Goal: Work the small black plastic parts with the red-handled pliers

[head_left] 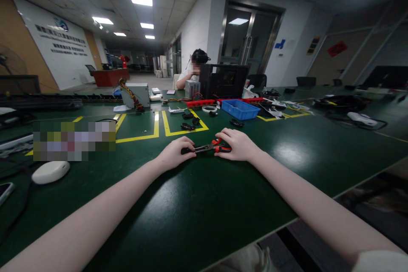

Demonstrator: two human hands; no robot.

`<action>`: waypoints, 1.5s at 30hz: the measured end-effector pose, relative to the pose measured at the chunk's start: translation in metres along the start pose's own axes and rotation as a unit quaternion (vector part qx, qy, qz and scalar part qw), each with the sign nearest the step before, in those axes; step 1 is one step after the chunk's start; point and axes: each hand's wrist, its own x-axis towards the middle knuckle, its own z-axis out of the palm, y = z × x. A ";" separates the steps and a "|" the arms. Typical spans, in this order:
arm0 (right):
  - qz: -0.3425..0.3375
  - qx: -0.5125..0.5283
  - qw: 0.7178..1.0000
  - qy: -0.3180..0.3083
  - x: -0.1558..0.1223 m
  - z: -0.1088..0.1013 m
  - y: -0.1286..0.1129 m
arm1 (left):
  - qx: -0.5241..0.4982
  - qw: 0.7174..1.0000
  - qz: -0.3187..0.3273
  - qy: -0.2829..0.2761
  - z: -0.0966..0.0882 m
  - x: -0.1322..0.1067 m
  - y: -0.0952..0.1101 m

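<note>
Both my arms reach forward over a dark green table (197, 216). My right hand (237, 144) is closed round the red-and-black handles of a pair of pliers (208, 148) lying low over the table. My left hand (174, 153) is closed on a small dark piece at the pliers' jaw end; I cannot make out what it is. The two hands almost meet.
Yellow tape squares mark the table beyond my hands, with small black parts (189, 121) inside. A blue bin (239, 109), a red tray (200, 103), a power supply (135, 94) and a black computer case (225, 80) stand farther back. A seated person (191, 74) is behind them. A white mouse (50, 171) lies left.
</note>
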 end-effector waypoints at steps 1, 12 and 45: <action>0.001 -0.001 1.000 0.000 0.000 0.000 0.000 | 0.002 1.000 -0.001 0.004 0.000 0.000 -0.001; -0.001 -0.029 0.999 -0.018 0.000 0.002 -0.003 | 0.018 1.000 -0.008 0.006 0.001 -0.001 0.002; -0.026 -0.005 0.999 -0.022 0.003 -0.004 -0.004 | 0.253 0.962 -0.096 -0.047 -0.009 -0.002 0.037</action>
